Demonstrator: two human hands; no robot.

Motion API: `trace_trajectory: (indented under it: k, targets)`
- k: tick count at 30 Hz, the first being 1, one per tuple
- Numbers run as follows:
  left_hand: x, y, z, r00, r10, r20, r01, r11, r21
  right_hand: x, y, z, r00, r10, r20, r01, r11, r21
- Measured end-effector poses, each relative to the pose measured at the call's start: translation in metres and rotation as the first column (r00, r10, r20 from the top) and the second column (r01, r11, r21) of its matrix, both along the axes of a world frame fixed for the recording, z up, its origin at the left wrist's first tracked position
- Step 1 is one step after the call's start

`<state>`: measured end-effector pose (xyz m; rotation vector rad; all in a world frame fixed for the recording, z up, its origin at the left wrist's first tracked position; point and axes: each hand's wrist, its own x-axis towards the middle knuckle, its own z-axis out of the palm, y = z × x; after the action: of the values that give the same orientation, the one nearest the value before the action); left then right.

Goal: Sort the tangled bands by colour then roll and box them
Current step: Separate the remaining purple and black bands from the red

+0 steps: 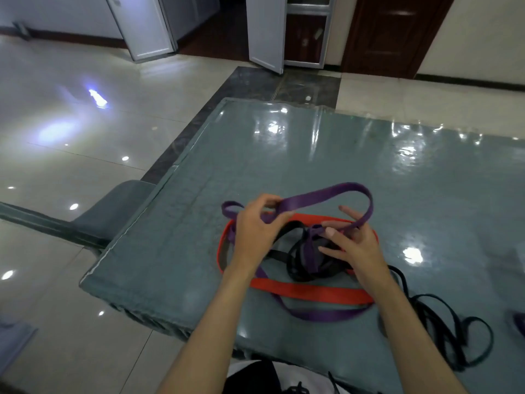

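Observation:
A tangle of bands lies near the front of the glass-topped table. A purple band arches up between my hands, and its lower run loops along the table in front. My left hand pinches the purple band at its left end. My right hand has its fingers spread, with the purple band passing between them. Under my hands sit a red band in a wide loop and a knotted bunch of thin black bands. More thin black bands trail off to the right.
The table's left edge and near corner are close to my left arm. A grey chair stands beside the left edge. A purple object shows at the far right edge. White folding doors stand beyond the tiled floor.

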<state>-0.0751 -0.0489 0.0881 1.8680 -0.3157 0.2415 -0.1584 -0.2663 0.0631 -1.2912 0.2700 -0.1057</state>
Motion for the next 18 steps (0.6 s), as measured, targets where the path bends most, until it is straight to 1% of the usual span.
trace_trajectory:
  k: [2,4,6,8,9,10,11,12,13,14,15,17,18]
  targets:
    - [-0.005,-0.023,-0.002,0.995,-0.089,-0.052,0.088,0.996,-0.019,-0.001,0.003,0.001,0.994,0.101,0.031,-0.099,0.994,-0.053]
    - [-0.008,-0.042,-0.005,0.98,-0.186,-0.066,0.187,0.982,0.011,-0.002,0.009,0.0,0.989,0.144,0.027,-0.14,0.984,-0.106]
    - [-0.008,-0.054,-0.01,0.94,-0.337,-0.049,0.34,0.937,0.081,-0.001,0.015,-0.002,0.997,0.072,0.002,-0.071,0.987,-0.143]
    - [-0.005,-0.059,-0.016,0.874,-0.48,-0.072,0.485,0.862,0.148,0.002,0.016,-0.001,0.992,-0.112,-0.05,0.102,0.981,-0.164]
    - [-0.005,-0.061,-0.018,0.838,-0.531,-0.128,0.545,0.826,0.145,0.002,0.014,0.0,0.976,-0.202,-0.081,0.189,0.972,-0.138]
    - [-0.005,-0.062,-0.019,0.805,-0.562,-0.191,0.586,0.803,0.111,0.003,0.009,-0.002,0.958,-0.268,-0.103,0.257,0.96,-0.108]
    - [-0.005,-0.063,-0.019,0.785,-0.575,-0.231,0.603,0.795,0.067,0.003,0.003,-0.004,0.94,-0.316,-0.131,0.31,0.948,-0.066]
    - [-0.003,-0.064,-0.02,0.782,-0.572,-0.245,0.597,0.801,0.037,0.004,-0.004,-0.006,0.923,-0.351,-0.157,0.352,0.936,-0.02]
    - [0.0,-0.063,-0.022,0.798,-0.551,-0.244,0.578,0.814,0.052,0.005,-0.01,-0.005,0.906,-0.38,-0.184,0.393,0.919,0.037]
    - [0.005,-0.062,-0.026,0.81,-0.534,-0.244,0.571,0.813,0.117,0.006,-0.017,-0.005,0.886,-0.411,-0.213,0.438,0.894,0.095]
    - [0.011,-0.061,-0.03,0.798,-0.539,-0.269,0.593,0.781,0.194,0.008,-0.023,-0.003,0.871,-0.426,-0.243,0.474,0.86,0.189]
    - [0.02,-0.059,-0.04,0.726,-0.556,-0.404,0.678,0.677,0.286,0.013,-0.033,0.003,0.861,-0.419,-0.288,0.5,0.798,0.336]
    - [0.021,-0.061,-0.047,0.707,-0.544,-0.452,0.699,0.635,0.329,0.016,-0.036,0.004,0.869,-0.395,-0.297,0.487,0.79,0.374]
